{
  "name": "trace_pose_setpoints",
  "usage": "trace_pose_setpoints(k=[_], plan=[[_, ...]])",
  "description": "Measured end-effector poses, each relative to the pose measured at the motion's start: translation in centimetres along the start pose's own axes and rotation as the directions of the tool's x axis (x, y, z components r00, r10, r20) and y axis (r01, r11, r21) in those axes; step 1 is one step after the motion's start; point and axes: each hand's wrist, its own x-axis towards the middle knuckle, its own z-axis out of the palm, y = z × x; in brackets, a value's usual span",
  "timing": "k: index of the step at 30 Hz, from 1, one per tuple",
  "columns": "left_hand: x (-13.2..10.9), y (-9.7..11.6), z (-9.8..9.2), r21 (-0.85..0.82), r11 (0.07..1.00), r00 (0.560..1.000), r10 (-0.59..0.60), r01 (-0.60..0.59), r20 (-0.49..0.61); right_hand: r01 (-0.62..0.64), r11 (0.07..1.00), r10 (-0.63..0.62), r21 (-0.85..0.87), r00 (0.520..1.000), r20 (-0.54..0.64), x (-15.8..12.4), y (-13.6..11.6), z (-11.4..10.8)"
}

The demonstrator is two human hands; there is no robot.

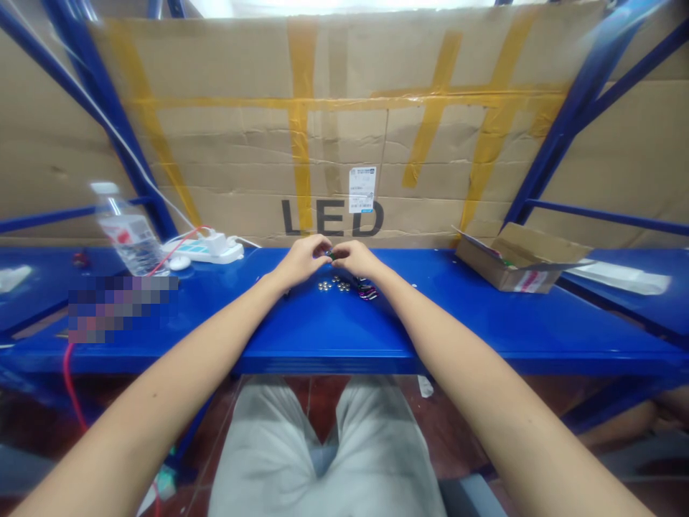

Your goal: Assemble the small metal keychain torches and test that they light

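Note:
Both my hands meet over the middle of the blue metal table. My left hand and my right hand are pinched together on a small dark part held between their fingertips; it is too small to name. Just in front of the hands, several small silver ring-shaped pieces lie loose on the table. A little bundle of coloured wires lies under my right wrist.
A clear water bottle stands at the left, beside a white power strip with red and white cables. An open cardboard box sits at the right. A taped cardboard wall marked LED closes the back. Blue rack struts slant on both sides.

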Motion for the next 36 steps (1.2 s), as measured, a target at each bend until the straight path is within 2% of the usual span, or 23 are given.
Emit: trace_pose_setpoints(k=[4,8,10,12,13,16,19,23,28,30,32,34,36], plan=[[-0.1,-0.2,0.3,-0.076,0.988,0.989,-0.141,0.137,-0.04,0.007,0.997,-0.007,0.08,1.0,-0.002,0.1,0.0,0.2],[0.0,-0.7,0.6,-0.278,0.927,0.959,-0.278,0.252,-0.056,-0.052,0.99,0.051,0.133,0.999,0.014,0.3,-0.1,-0.3],[0.2,-0.9,0.7,-0.401,0.87,0.937,-0.341,0.285,-0.072,-0.08,0.995,0.082,0.058,0.996,-0.036,0.4,0.0,-1.2],[0.5,-0.8,0.7,-0.553,0.771,0.902,-0.426,0.318,-0.076,-0.135,0.986,0.12,-0.098,0.983,-0.141,0.2,0.3,-2.5],[0.6,-0.7,0.6,-0.623,0.709,0.881,-0.468,0.33,-0.065,-0.163,0.975,0.142,-0.154,0.98,-0.141,0.0,0.5,-3.2],[0.7,-0.2,0.2,-0.746,0.562,0.835,-0.551,0.356,-0.017,-0.244,0.945,0.249,-0.22,0.968,-0.004,-0.9,1.3,-5.3],[0.6,0.1,-0.1,-0.786,0.497,0.82,-0.572,0.367,0.021,-0.301,0.919,0.335,-0.254,0.937,0.103,-2.0,2.0,-6.4],[0.5,0.2,0.0,-0.791,0.485,0.819,-0.572,0.373,0.036,-0.29,0.924,0.34,-0.247,0.922,0.187,-2.3,2.7,-6.2],[0.6,0.0,0.3,-0.781,0.491,0.814,-0.579,0.386,0.038,-0.255,0.942,0.3,-0.217,0.931,0.208,-1.9,3.5,-5.4],[0.6,-0.1,0.3,-0.778,0.492,0.813,-0.582,0.391,0.04,-0.277,0.933,0.317,-0.229,0.934,0.164,-1.9,3.7,-5.4],[0.5,-0.1,0.2,-0.77,0.503,0.818,-0.574,0.391,0.04,-0.34,0.913,0.359,-0.226,0.932,0.048,-1.9,3.7,-5.4],[0.4,-0.1,0.3,-0.759,0.524,0.83,-0.556,0.387,0.04,-0.389,0.911,0.38,-0.137,0.921,-0.087,-1.8,3.5,-5.5],[0.4,-0.1,0.4,-0.743,0.549,0.847,-0.53,0.383,0.044,-0.357,0.933,0.358,0.033,0.919,-0.164,-1.7,2.8,-5.4]])
